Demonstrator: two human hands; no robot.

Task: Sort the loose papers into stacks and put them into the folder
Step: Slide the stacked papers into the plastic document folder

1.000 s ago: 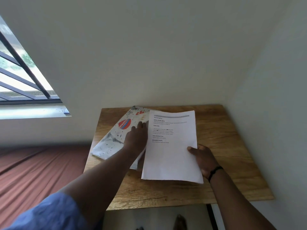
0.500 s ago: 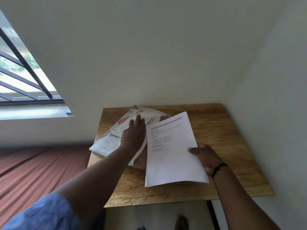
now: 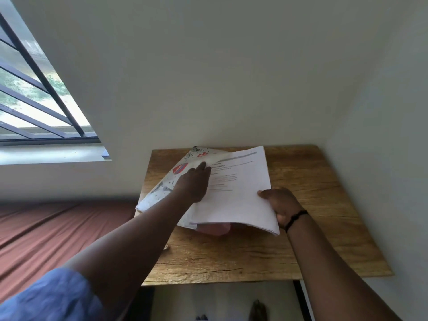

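Item: paper stack point(image 3: 240, 193), white printed sheets, top page showing a grey header bar and short text lines. Location: lying tilted over the rear-centre of the table point(image 3: 301, 228), its left edge now sliding in under the raised cover of the folder point(image 3: 166, 188). A second ago the stack was sitting square and clear of the folder; it has since been swinging left and back, so insertion is judged to be under way.

Item: folder, pale with small printed motifs and a red-and-blue oval badge, resting at the table's left rear, one corner overhanging the edge. A pinkish layer is showing beneath the stack's near edge; whether this is the folder's inner face or a separate sheet cannot be told.

Item: left hand point(image 3: 194, 181). Grip released, fingers extended flat, pressing against the folder cover and holding it up and open.

Item: right hand point(image 3: 281, 205). Grip grasping the paper stack at its right edge, thumb on top, a dark band on the wrist.

Status: sorting appears finished; the stack is only partly inside, with pushing home and closing the cover yet to come.

Surroundings: barred window point(image 3: 34, 96) at left, plain wall behind.
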